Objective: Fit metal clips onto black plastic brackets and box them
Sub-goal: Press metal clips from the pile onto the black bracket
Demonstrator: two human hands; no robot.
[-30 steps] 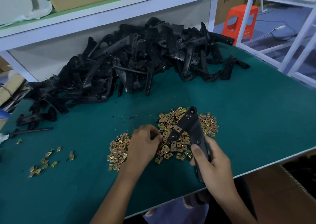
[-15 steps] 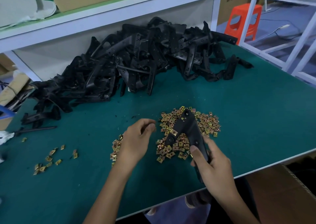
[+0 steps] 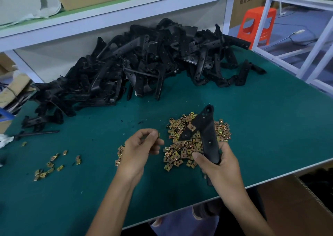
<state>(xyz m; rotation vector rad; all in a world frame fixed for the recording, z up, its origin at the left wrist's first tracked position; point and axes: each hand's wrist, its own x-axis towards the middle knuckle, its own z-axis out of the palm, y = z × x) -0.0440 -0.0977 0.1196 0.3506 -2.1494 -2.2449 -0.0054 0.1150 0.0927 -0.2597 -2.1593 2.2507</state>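
We hold one black plastic bracket (image 3: 207,127) in the right hand (image 3: 218,165). The fingers (image 3: 198,156) curl round its lower shank, with the thumb on the near face. The upper end stands tilted above the clip pile (image 3: 180,151) on the green desk (image 3: 261,118).

We hold the left hand (image 3: 139,151) just beside the pile with its fingers curled. Thumb and forefinger pinch a single clip (image 3: 159,135) at their tips, apart from the bracket.

A cardboard carton (image 3: 246,7) behind the desk bears a row of printed characters; we cannot read them with certainty.

The bracket is matt black and forked, with a long arm pierced by round holes and a short side arm. A fitted clip (image 3: 191,127), brass-coloured, sits on the short arm. The clips in the pile are small, square, yellow-gold plates.

A smaller scatter of clips (image 3: 50,165) lies at the left of the desk. A heap of brackets (image 3: 144,64) lies along the far edge, below a white shelf (image 3: 108,18)
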